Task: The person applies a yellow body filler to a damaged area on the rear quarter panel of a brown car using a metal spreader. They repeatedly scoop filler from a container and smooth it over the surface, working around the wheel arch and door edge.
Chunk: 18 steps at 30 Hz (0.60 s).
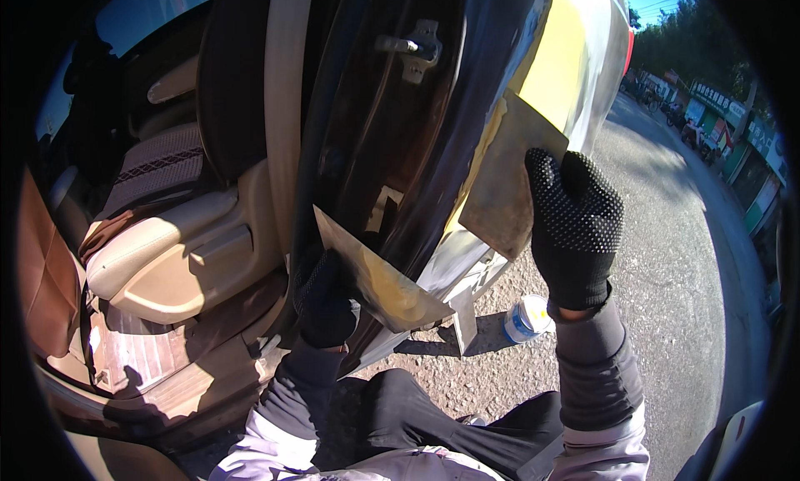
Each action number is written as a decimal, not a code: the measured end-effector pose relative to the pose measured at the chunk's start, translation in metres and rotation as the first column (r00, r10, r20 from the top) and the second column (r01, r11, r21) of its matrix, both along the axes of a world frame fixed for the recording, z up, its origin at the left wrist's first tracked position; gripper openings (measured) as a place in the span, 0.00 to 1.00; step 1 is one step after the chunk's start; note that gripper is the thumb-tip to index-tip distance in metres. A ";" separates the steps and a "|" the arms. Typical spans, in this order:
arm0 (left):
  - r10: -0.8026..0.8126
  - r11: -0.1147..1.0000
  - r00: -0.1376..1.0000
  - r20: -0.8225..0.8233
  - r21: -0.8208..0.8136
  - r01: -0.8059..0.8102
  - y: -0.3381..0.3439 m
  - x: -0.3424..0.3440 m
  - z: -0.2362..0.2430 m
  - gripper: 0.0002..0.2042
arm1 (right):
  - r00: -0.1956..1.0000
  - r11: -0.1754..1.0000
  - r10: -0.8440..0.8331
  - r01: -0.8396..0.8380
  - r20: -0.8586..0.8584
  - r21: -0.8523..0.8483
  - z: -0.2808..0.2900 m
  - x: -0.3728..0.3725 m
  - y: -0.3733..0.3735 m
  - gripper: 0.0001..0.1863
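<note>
My left hand (325, 302), in a black glove, grips a thin flat plate (375, 281) smeared with yellow putty, held tilted beside the dark door opening. My right hand (577, 222), in a black glove with white dots, pinches the right edge of a greyish, roughly square putty scraper (504, 185). That scraper lies over the edge of the car's rear body panel (593, 85), and whether it presses on it I cannot tell. Above it, a broad patch of yellow body filler (554, 52) covers the panel. The fingertips of my left hand are partly hidden behind the plate.
A white and blue tub (527, 318) stands on the gritty ground below the panel. A metal door striker (417, 49) sticks out of the door frame. To the left is a beige car seat (179, 256); on the right runs a road (667, 273) with shopfronts beyond.
</note>
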<state>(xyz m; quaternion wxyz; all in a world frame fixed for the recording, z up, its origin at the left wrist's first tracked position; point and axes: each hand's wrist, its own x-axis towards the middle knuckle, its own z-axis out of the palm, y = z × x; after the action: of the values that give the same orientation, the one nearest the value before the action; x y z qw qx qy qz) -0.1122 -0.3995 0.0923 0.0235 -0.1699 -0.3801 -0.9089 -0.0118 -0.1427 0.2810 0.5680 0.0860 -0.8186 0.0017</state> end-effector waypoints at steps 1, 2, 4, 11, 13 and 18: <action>0.051 0.995 0.994 -0.092 -0.079 -0.058 0.000 -0.001 -0.001 0.25 | 1.000 1.000 0.009 -0.009 -0.005 -0.021 -0.002 0.000 -0.001 0.04; 0.093 0.981 0.978 -0.187 -0.151 -0.122 0.001 -0.003 -0.001 0.25 | 1.000 0.997 0.030 -0.029 0.009 -0.067 -0.003 0.000 -0.002 0.04; 0.128 0.959 0.949 -0.287 -0.206 -0.192 0.002 -0.004 -0.003 0.25 | 0.998 0.991 0.055 -0.052 0.014 -0.120 -0.006 0.000 -0.004 0.03; 0.194 0.892 0.908 -0.370 -0.318 -0.321 0.001 -0.004 -0.005 0.24 | 0.995 0.996 -0.061 0.066 0.074 -0.058 -0.013 0.004 -0.009 0.12; 0.179 0.928 0.939 -0.292 -0.267 -0.260 0.001 -0.003 -0.004 0.24 | 0.993 0.991 -0.067 0.078 0.100 -0.110 -0.015 0.005 -0.011 0.12; 0.172 0.943 0.947 -0.270 -0.232 -0.237 0.003 -0.003 -0.006 0.22 | 0.996 0.981 0.005 0.012 0.084 -0.195 -0.017 0.003 -0.016 0.10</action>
<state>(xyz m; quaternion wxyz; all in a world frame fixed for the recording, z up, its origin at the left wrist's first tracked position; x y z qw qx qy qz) -0.1155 -0.3965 0.0865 0.1427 -0.2422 -0.5063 -0.8152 -0.0092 -0.1590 0.2640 0.5386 0.0285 -0.8378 0.0845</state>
